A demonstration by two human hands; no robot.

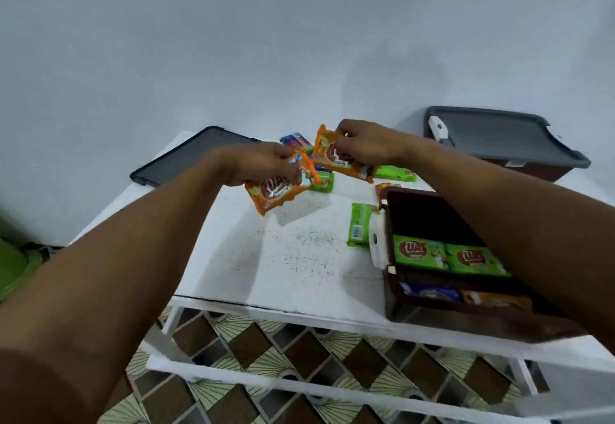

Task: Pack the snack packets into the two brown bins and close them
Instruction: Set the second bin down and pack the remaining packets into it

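1. Above mid-table: left hand [263,165] clenched round an orange packet [283,189], lifted clear.
2. Just right, farther: right hand [366,144] pinching a second packet [339,159].
3. Near right: open bin [394,303], part-filled.
4. Far right: lidded bin [499,139].
5. On table [299,257]: loose green packets [358,225].

A plain pale grey-blue wall [299,40] fills the upper half, evenly lit, with a faint shadow right of centre. Below it stands a white counter [299,257], its top scuffed with dark flecks, with a white lower rail [299,386]. The floor [253,347] is tiled in brown diamonds and cream fans. Something green [13,267] shows at the left edge.
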